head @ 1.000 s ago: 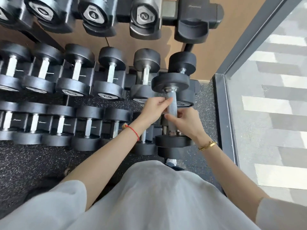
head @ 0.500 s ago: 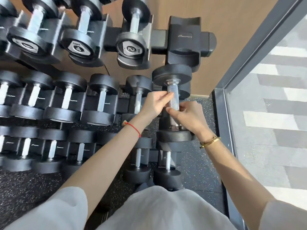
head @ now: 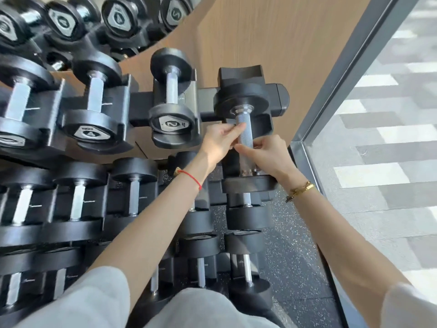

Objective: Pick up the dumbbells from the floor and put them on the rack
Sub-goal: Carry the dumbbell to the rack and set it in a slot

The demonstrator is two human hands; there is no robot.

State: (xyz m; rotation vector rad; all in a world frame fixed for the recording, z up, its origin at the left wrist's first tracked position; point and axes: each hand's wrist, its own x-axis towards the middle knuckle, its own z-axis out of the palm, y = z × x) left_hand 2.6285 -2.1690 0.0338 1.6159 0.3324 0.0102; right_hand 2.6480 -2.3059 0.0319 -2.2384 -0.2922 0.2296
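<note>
1. Here the dumbbell (head: 244, 140) is held by its knurled steel handle, with the far head at 12 o'clock, over the empty end cradle (head: 272, 100) of the rack's top row.
2. Both the left hand (head: 218, 142) and the right hand (head: 267, 153) are closed on the handle.
3. It is judged heavy and rigid; a mid-handle hold is advised, since the round heads would slip.

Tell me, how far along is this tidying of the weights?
Nearly all cradles on the rack are filled. In hand: both hands, left hand and right hand, grip the handle of a dumbbell at the top row's rightmost cradle. Left: seating it and letting go. No dumbbell shows on the visible floor.
</note>
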